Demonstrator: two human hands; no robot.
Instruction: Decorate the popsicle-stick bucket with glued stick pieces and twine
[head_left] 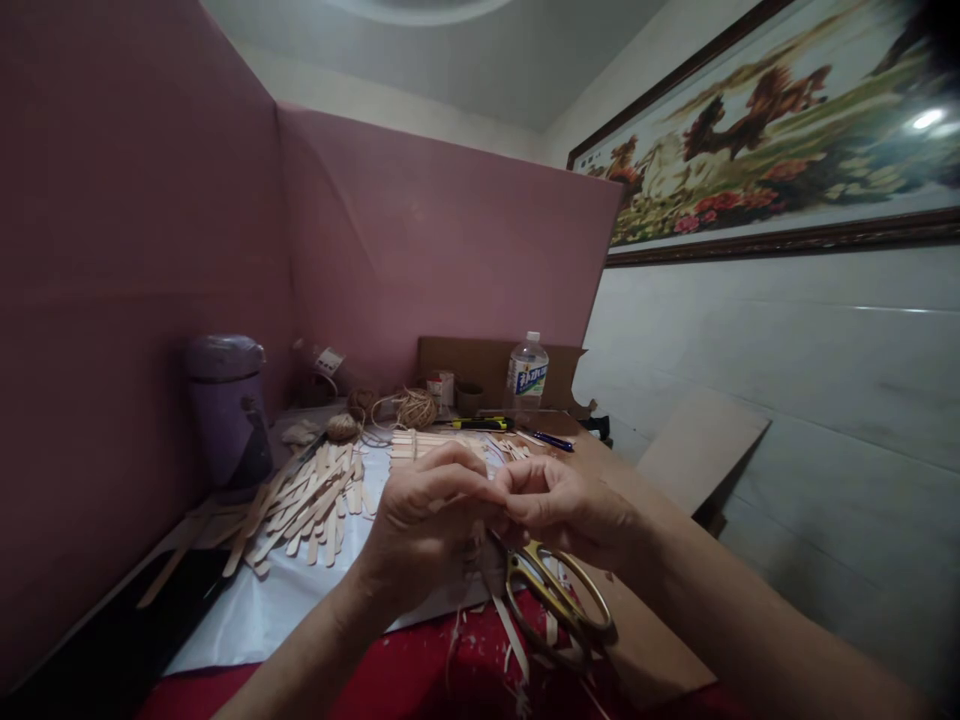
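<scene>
Above the near edge of the table [646, 618], left hand [426, 508] and right hand [574, 505] meet, fingers pinched, contents hidden; this apparent fine-handling step calls next for steadiness.

A pair of scissors [551, 598] with gold-coloured loop handles lies at lower centre-right, the loops angled toward the lower right and the blades mostly hidden. Just above the centre of the lower half, pale flat wooden sticks lie side by side in a panel [435, 440], partly hidden; more loose sticks [311, 500] heap untidily at lower left.
</scene>
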